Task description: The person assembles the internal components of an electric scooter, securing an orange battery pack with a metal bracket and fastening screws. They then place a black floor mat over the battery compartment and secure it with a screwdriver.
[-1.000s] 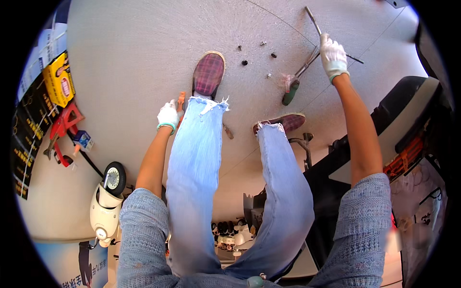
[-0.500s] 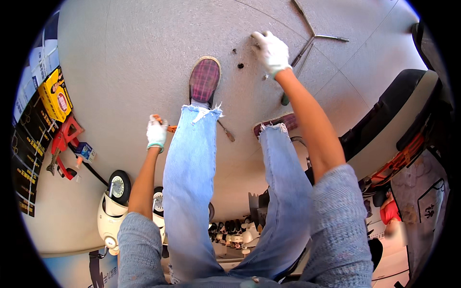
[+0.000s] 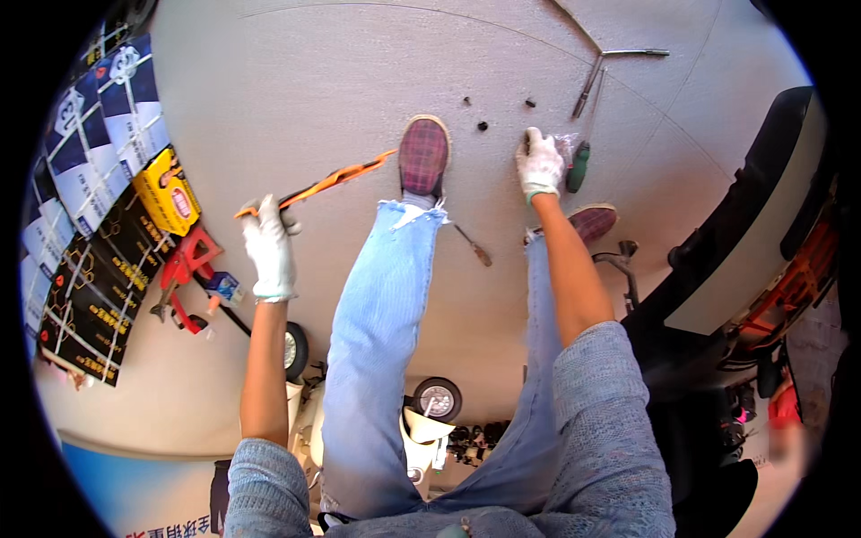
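My left hand (image 3: pixel 269 249), in a white glove, is closed on a long, thin orange-and-black strip (image 3: pixel 339 177). The strip's far end points toward my plaid shoe (image 3: pixel 424 154). My right hand (image 3: pixel 540 165), also gloved, is low over the floor with its fingers curled together. A crinkled clear plastic bag (image 3: pixel 566 143) shows at its fingers; whether they grip it is hard to see. Just right of it lies a green-handled screwdriver (image 3: pixel 579 168). Small dark screws or caps, one of them a round black piece (image 3: pixel 482 126), lie beyond the hand.
A three-armed Y wrench (image 3: pixel 603 56) lies at the far right. Between my legs is a brown-handled screwdriver (image 3: pixel 482 256). Stacked boxes (image 3: pixel 108 269), a yellow box (image 3: pixel 167 192) and a red tool (image 3: pixel 190 260) line the left. A large black-and-grey vehicle part (image 3: pixel 744 224) stands at right.
My left hand has brought the orange strip out from beside my leg into full view. My right hand has drawn back from the small dark pieces to the plastic bag. The view has shifted.
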The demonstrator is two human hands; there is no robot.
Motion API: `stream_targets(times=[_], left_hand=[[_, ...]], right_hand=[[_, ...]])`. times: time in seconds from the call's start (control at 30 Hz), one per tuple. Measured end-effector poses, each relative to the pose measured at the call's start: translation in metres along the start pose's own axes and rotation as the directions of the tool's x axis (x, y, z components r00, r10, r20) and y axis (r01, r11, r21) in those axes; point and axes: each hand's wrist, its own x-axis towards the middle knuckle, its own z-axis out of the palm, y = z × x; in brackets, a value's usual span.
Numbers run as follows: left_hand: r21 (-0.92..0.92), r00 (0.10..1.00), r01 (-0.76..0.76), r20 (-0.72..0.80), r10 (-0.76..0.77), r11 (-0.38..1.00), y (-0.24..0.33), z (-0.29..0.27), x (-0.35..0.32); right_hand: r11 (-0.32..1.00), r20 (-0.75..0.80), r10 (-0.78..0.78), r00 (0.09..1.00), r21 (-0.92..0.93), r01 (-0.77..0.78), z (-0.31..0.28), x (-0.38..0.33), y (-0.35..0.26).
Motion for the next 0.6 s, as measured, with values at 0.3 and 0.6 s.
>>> stream_targets(times=[0.3, 0.6], left_hand=[[-0.419, 0.826, 0.492, 0.503, -0.256, 0.763, 0.096, 0.045, -0.060], [-0.232, 0.623, 0.492, 0.767, -0.153, 0.839, 0.218, 0.059, -0.156]], right_hand=[[-0.297, 0.468, 0.076, 0.880, 0.853, -0.428, -0.111, -0.071, -0.016], [-0.793, 0.074, -0.322, 0.944, 0.523, -0.312, -0.286, -0.203, -0.018]])
